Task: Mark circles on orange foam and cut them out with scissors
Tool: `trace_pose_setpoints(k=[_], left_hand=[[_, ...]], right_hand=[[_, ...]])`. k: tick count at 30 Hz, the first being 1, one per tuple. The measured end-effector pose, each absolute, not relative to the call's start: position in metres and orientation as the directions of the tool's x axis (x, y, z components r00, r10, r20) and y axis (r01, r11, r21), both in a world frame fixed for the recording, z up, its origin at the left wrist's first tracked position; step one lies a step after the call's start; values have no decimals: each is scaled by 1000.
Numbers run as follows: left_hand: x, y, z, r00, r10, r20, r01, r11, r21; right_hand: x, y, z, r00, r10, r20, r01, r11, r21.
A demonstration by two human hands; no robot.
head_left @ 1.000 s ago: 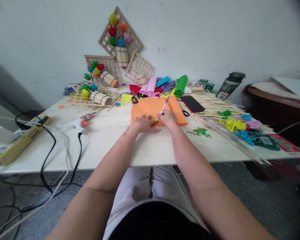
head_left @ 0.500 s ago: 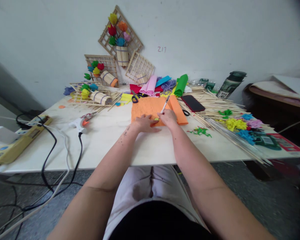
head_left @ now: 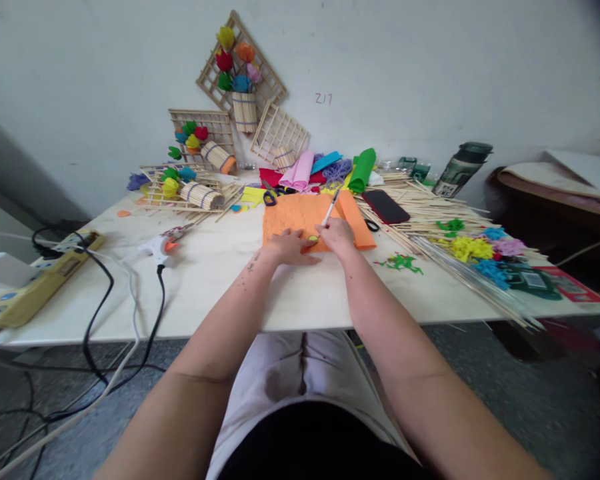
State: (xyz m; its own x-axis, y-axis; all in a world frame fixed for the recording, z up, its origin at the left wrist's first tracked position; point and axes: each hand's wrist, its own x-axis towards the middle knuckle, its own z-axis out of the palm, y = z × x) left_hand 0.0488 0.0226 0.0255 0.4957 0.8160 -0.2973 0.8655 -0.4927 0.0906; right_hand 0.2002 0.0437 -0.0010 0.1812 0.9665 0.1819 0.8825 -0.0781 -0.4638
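Observation:
A sheet of orange crepe paper (head_left: pixel 295 215) lies on the white table, its right end rolled or folded over. My left hand (head_left: pixel 291 247) rests flat on its lower edge with the fingers spread. By those fingertips sits a small yellow-green piece (head_left: pixel 313 238), partly covered. My right hand (head_left: pixel 337 235) grips a white pen (head_left: pixel 331 208), whose upper end slants up and away; its tip is hidden by the fingers, close beside the small piece.
Scissors (head_left: pixel 271 197) and paper rolls (head_left: pixel 363 171) lie behind the sheet. A phone (head_left: pixel 386 207), thin sticks (head_left: pixel 425 207) and a bottle (head_left: pixel 463 169) are on the right. At left are a glue gun (head_left: pixel 157 250), a power strip (head_left: pixel 60 267) with cords, and lattice frames with paper flowers (head_left: pixel 170 187).
Almost nothing differs. My right hand and the pen have shifted very slightly; my left hand stays on the orange paper.

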Motion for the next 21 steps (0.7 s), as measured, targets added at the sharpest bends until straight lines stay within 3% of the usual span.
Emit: trace_pose_setpoints(k=[21], left_hand=[[51, 19, 29, 479, 823, -304, 874, -479, 80]], right_hand=[[200, 42, 1, 179, 969, 173, 883, -81, -463]])
